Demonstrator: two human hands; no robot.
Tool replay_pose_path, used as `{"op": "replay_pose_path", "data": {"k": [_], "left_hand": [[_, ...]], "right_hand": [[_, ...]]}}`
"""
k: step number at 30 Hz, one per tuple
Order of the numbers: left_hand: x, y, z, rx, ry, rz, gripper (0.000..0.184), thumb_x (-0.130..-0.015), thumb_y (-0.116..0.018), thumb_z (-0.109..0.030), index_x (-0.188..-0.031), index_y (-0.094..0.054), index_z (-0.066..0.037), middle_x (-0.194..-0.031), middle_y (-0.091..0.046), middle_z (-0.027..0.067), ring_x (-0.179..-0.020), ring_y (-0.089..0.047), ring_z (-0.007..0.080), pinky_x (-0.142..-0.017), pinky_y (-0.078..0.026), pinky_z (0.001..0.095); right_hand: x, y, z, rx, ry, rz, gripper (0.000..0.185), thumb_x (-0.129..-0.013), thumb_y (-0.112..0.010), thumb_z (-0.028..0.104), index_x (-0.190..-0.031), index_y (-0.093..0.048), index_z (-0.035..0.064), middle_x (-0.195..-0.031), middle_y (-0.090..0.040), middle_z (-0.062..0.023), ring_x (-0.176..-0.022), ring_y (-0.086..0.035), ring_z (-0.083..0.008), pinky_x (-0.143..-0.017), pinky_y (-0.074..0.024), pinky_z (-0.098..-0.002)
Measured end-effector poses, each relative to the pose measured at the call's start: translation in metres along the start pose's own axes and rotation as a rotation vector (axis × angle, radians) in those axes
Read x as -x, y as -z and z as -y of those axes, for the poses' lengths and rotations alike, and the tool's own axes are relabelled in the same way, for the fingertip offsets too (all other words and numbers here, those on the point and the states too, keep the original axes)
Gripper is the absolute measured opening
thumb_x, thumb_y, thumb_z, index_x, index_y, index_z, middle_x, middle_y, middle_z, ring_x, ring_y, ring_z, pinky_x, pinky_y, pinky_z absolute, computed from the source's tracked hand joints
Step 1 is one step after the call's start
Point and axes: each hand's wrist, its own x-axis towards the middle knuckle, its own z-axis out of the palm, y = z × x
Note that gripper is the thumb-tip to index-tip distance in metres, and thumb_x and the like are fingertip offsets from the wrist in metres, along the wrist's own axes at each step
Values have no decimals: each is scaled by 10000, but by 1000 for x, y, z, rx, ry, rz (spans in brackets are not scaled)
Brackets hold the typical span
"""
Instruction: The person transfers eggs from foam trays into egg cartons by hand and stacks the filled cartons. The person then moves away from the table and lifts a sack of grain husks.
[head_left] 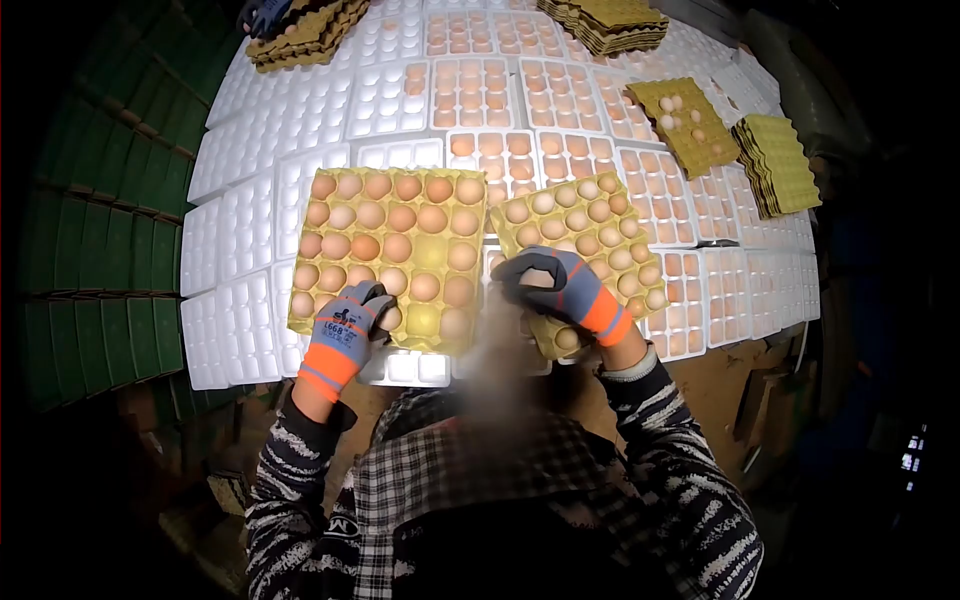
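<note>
Our right hand [560, 285], gloved in grey with an orange cuff, is grasping a pale egg [538, 279] between its thumb and curled fingers. To its left, our left hand [345, 330], in a matching glove, is bending its fingertips against a second egg [390, 319]; we are unable to tell whether it is gripping that egg or only touching it. Beneath our right hand, a skewed yellow tray [546, 343] of eggs is lying. Under our left hand and beyond it, a squarer yellow tray [430, 250] is holding further eggs, the second egg among its nearest row. Farther out ahead of both hands, white trays [434, 95] are carrying eggs, while to the left of our left hand bare white trays [235, 260] are spreading. Beyond our right hand, to its right, a loose yellow tray [686, 146] is bearing a few eggs, with a tray stack [778, 165] standing beside it. Far ahead of our left hand, another person's gloved hand [265, 18] is showing at a second stack [315, 40].
</note>
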Motion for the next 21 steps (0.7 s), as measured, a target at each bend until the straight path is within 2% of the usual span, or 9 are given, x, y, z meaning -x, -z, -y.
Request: {"op": "replay_pose_path", "data": {"k": [1, 2, 6, 10, 13, 16, 17, 19, 21], "left_hand": [[2, 1, 3, 42, -31, -22, 487, -726, -789, -125, -1191, -644, -115, -1119, -628, 98, -1020, -620, 318, -850, -519, 436], [5, 1, 6, 210, 42, -41, 467, -746, -777, -113, -1193, -641, -104, -1133, -640, 102, -1036, -630, 302, -865, -521, 419], [8, 4, 28, 862, 162, -189, 398, -834, -694, -48, -1224, -617, -37, -1196, -685, 139, -1112, -659, 232, -937, -523, 345], [-18, 10, 34, 315, -222, -226, 371, -859, -615, -96, -1216, -696, -161, -1336, -591, 154, -1133, -599, 383, -949, -520, 446], [-44, 2, 13, -76, -212, 12, 319, -833, -704, -261, -1147, -726, -210, -1356, -559, 117, -1160, -584, 347, -932, -529, 436], [-58, -2, 7, -199, -177, 128, 343, -797, -749, -355, -1107, -735, -206, -1350, -554, 107, -1147, -587, 325, -934, -528, 437], [-53, -4, 11, -55, -185, 43, 371, -782, -769, -348, -1119, -734, -196, -1329, -560, 111, -1138, -588, 322, -925, -530, 439], [-44, -5, 28, 234, -190, -131, 429, -752, -810, -335, -1143, -732, -175, -1287, -570, 119, -1120, -591, 316, -907, -534, 443], [-33, -1, 51, 559, -219, -135, 450, -765, -810, -312, -1167, -729, -126, -1290, -596, 111, -1141, -608, 285, -938, -530, 398]], "right_hand": [[-3, -24, 7, 369, 161, 13, 404, -889, -732, 383, -1195, -701, 122, -1041, -710, -103, -945, -690, -253, -813, -558, -378], [7, -45, 20, 595, -68, 9, 408, -856, -740, 457, -1148, -687, 178, -1063, -668, -105, -966, -679, -283, -800, -556, -403], [11, -109, 32, 972, -151, -157, 398, -852, -726, 434, -1145, -617, 189, -1087, -615, -99, -990, -659, -283, -769, -551, -417], [13, -127, 48, 963, -216, -171, 376, -874, -709, 379, -1195, -632, 199, -1068, -603, -92, -987, -647, -301, -772, -552, -425], [22, -146, 45, 1064, -211, -256, 462, -836, -757, 313, -1264, -628, 200, -1119, -624, -106, -1014, -649, -306, -803, -562, -420], [34, -148, 9, 707, 31, -500, 559, -799, -796, 229, -1324, -609, 188, -1208, -639, -131, -1023, -663, -312, -845, -564, -396], [39, -143, 6, 605, -63, -566, 572, -763, -810, 93, -1303, -622, 85, -1197, -683, -99, -1082, -658, -237, -888, -564, -372], [42, -140, 11, -227, -232, -767, 571, -813, -812, 149, -1342, -603, 95, -1300, -637, -82, -1036, -679, -210, -929, -561, -384], [33, -139, 27, -272, -79, -733, 594, -824, -803, 121, -1373, -586, 62, -1320, -625, -62, -1122, -633, -162, -968, -550, -376]]}}
